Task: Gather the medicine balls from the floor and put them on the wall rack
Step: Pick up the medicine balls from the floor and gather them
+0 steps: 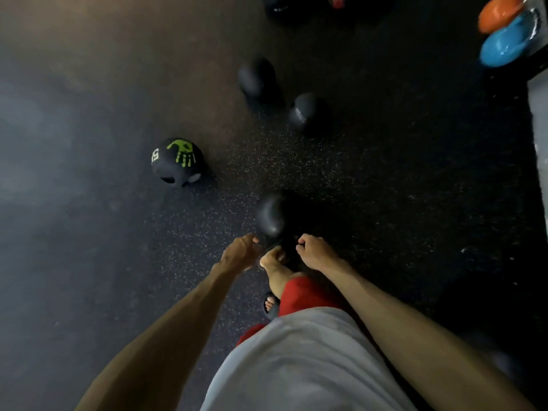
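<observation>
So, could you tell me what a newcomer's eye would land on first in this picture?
The black ball with a bright green handprint stands out on the dark floor, left of centre. At the top right, an orange ball and a blue ball sit one above the other. Low in the middle, the left hand and right hand reach toward a plain black ball just beyond them; whether they touch it is unclear.

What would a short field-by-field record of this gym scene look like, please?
surface: speckled dark floor
nearest ball: black, on floor, closest to the person
left hand: fingers curled beside nearest ball, grip unclear
right hand: likewise, grip unclear
handprint ball: black with green print, farther left
others ahead: middle ball, farther ball, both black
top right: orange ball above blue ball
</observation>
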Demonstrator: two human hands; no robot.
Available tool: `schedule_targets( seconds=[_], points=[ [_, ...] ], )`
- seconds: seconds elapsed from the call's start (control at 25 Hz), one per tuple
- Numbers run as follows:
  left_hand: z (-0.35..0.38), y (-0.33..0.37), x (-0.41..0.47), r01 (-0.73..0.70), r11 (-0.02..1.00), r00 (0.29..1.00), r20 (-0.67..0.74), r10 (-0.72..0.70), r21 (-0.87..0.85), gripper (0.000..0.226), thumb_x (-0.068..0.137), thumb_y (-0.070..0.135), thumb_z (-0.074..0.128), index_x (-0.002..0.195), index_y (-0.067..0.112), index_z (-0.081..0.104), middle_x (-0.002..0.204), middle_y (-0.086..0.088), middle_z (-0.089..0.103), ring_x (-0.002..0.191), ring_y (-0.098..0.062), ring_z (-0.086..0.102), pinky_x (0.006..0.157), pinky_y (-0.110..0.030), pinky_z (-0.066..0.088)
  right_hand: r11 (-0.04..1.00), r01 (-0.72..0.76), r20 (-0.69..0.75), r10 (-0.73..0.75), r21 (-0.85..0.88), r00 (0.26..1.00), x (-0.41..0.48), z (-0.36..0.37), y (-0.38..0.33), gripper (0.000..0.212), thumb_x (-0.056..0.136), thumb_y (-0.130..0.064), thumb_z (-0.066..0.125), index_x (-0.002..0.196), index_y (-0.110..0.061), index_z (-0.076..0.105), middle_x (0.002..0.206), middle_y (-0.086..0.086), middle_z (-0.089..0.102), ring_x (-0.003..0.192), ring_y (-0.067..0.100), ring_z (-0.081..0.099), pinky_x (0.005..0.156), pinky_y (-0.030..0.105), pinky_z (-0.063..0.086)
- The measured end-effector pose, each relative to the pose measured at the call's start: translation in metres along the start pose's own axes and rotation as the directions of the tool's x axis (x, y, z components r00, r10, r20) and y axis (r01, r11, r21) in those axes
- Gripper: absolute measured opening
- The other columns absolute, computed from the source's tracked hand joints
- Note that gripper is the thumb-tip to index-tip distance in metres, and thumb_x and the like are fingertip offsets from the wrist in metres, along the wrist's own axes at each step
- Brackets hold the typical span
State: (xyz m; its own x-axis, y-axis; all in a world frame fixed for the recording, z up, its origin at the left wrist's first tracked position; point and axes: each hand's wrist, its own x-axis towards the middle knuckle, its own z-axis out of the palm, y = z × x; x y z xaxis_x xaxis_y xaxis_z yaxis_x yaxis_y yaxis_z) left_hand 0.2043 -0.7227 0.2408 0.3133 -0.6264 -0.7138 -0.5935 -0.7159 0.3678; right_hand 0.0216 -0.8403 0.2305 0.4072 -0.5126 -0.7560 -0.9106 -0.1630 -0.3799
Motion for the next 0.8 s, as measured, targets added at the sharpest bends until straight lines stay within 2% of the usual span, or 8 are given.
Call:
schedule_targets(
  seconds=[0.04, 0.16, 0.32, 0.4, 0.48, 0.6, 0.72, 0.8],
  points=[
    [-0.013, 0.002, 0.013, 0.0, 1.0, 1.0, 0.015, 0.0, 0.018, 0.042, 0.096, 0.041, 0.049, 0.124, 0.012, 0.059, 0.116, -0.013, 0.07, 0.101, -0.032, 0.068, 0.085, -0.041, 0.057, 1.0, -0.008, 0.001, 0.008, 0.027, 1.0, 0.013, -0.003, -0.006, 0.034, 0.1, -0.031, 0.05, 0.126, -0.012, 0.06, 0.127, 0.017, 0.063, 0.12, 0.036, 0.058, 0.097, 0.039, 0.046],
    [-0.042, 0.006, 0.057, -0.066, 0.99, 0.995, 0.086, 0.055, 0.128, 0.029, 0.099, 0.031, 0.051, 0.122, 0.016, 0.058, 0.111, -0.011, 0.071, 0.092, -0.028, 0.07, 0.078, -0.044, 0.059, 0.993, -0.062, -0.016, 0.064, 0.103, 0.998, 0.045, -0.019, -0.022, 0.03, 0.1, -0.032, 0.05, 0.119, -0.012, 0.061, 0.123, 0.019, 0.063, 0.115, 0.037, 0.059, 0.092, 0.041, 0.048],
    [-0.077, 0.032, 0.103, -0.141, 0.942, 0.984, 0.148, 0.099, 0.305, 0.029, 0.102, 0.029, 0.048, 0.124, 0.012, 0.057, 0.105, -0.009, 0.068, 0.082, -0.021, 0.066, 0.066, -0.031, 0.052, 0.949, -0.145, -0.052, 0.165, 0.281, 0.985, 0.077, -0.033, -0.028, 0.027, 0.099, -0.028, 0.049, 0.113, -0.009, 0.062, 0.119, 0.019, 0.064, 0.111, 0.037, 0.061, 0.089, 0.04, 0.048],
    [-0.087, 0.045, 0.122, -0.185, 0.909, 0.975, 0.182, 0.124, 0.374, 0.032, 0.102, 0.026, 0.049, 0.13, 0.011, 0.055, 0.115, -0.011, 0.067, 0.094, -0.028, 0.066, 0.08, -0.039, 0.055, 0.923, -0.17, -0.086, 0.212, 0.346, 0.973, 0.091, -0.031, -0.028, 0.025, 0.098, -0.026, 0.05, 0.107, -0.007, 0.062, 0.113, 0.022, 0.065, 0.107, 0.039, 0.062, 0.088, 0.042, 0.051],
    [-0.087, 0.054, 0.148, -0.279, 0.868, 0.944, 0.284, 0.169, 0.412, 0.036, 0.102, 0.022, 0.049, 0.135, 0.008, 0.054, 0.124, -0.017, 0.065, 0.107, -0.035, 0.065, 0.093, -0.047, 0.052, 0.883, -0.237, -0.061, 0.285, 0.404, 0.957, 0.102, -0.023, -0.023, 0.026, 0.098, -0.027, 0.047, 0.109, -0.008, 0.061, 0.11, 0.022, 0.065, 0.104, 0.039, 0.062, 0.088, 0.045, 0.052],
    [-0.076, 0.058, 0.189, -0.417, 0.782, 0.887, 0.395, 0.239, 0.463, 0.035, 0.101, 0.021, 0.051, 0.133, 0.007, 0.055, 0.123, -0.021, 0.064, 0.108, -0.038, 0.064, 0.092, -0.049, 0.052, 0.808, -0.317, -0.024, 0.378, 0.496, 0.926, 0.112, -0.002, -0.019, 0.03, 0.099, -0.028, 0.043, 0.117, -0.01, 0.058, 0.116, 0.021, 0.061, 0.107, 0.04, 0.059, 0.094, 0.045, 0.05],
    [-0.058, 0.045, 0.239, -0.585, 0.665, 0.79, 0.511, 0.338, 0.464, 0.03, 0.098, 0.022, 0.049, 0.125, 0.009, 0.053, 0.113, -0.026, 0.066, 0.096, -0.043, 0.066, 0.083, -0.054, 0.056, 0.718, -0.406, 0.021, 0.479, 0.565, 0.877, 0.141, 0.035, -0.021, 0.035, 0.102, -0.026, 0.045, 0.129, -0.007, 0.056, 0.131, 0.019, 0.058, 0.122, 0.037, 0.053, 0.101, 0.038, 0.041],
    [-0.044, 0.035, 0.277, -0.586, 0.644, 0.773, 0.579, 0.261, 0.492, 0.033, 0.098, 0.026, 0.054, 0.126, 0.01, 0.055, 0.114, -0.022, 0.067, 0.103, -0.039, 0.065, 0.089, -0.049, 0.053, 0.638, -0.445, 0.041, 0.544, 0.628, 0.838, 0.171, 0.064, -0.023, 0.034, 0.101, -0.025, 0.047, 0.128, -0.008, 0.057, 0.131, 0.018, 0.059, 0.121, 0.036, 0.055, 0.097, 0.039, 0.043]
  ],
)
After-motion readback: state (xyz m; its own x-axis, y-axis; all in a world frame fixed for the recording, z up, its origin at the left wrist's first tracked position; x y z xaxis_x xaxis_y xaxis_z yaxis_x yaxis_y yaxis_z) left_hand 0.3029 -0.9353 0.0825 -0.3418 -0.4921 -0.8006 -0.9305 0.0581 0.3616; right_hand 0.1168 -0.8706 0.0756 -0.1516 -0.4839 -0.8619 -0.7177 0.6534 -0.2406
